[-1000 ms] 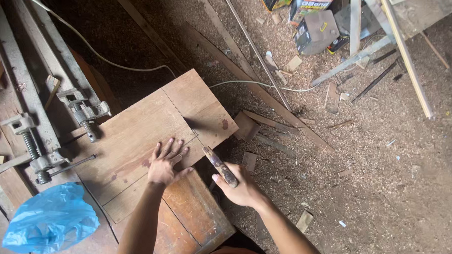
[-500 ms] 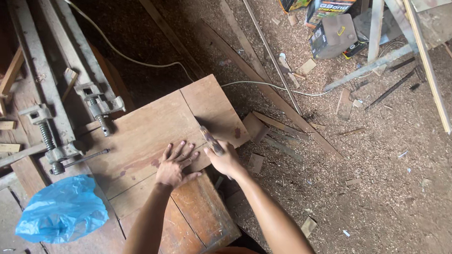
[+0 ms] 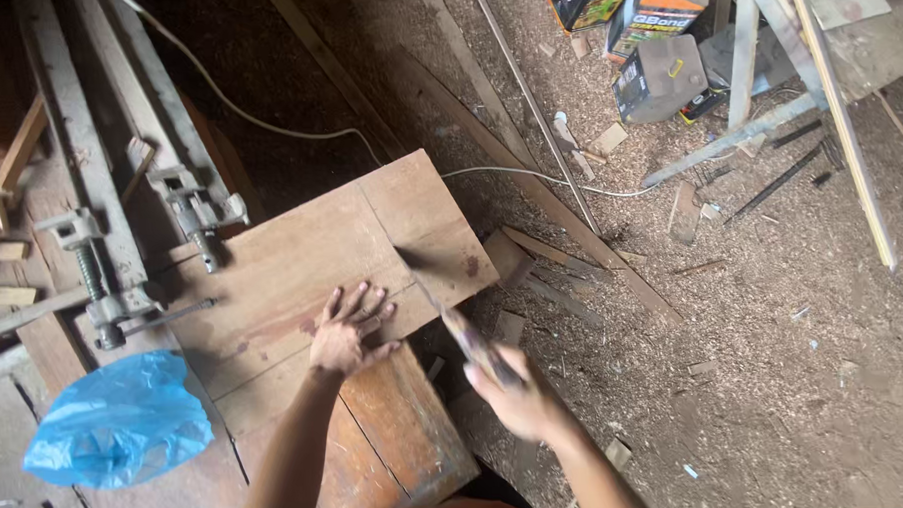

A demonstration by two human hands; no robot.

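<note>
My left hand [image 3: 348,333] lies flat with fingers spread on a brown wooden board [image 3: 302,274] that rests on a workbench. My right hand [image 3: 517,397] is off the board's right edge and grips a slim hand tool [image 3: 454,319] by its handle. The tool's thin blade points up-left toward the board's edge, and it is blurred by motion. A second wooden board [image 3: 403,436] sits under my left forearm, nearer to me.
Metal clamps [image 3: 195,208] hold the board's left side. A blue plastic bag [image 3: 117,421] lies at lower left. A white cable [image 3: 529,176] crosses the sawdust-covered floor [image 3: 776,373]. Cardboard boxes [image 3: 644,37], wood offcuts and long slats [image 3: 837,110] lie at upper right.
My right hand with the tool moved in beside my left hand on the board, then pulled back down-right off the edge. My left hand stayed pressed on the board.
</note>
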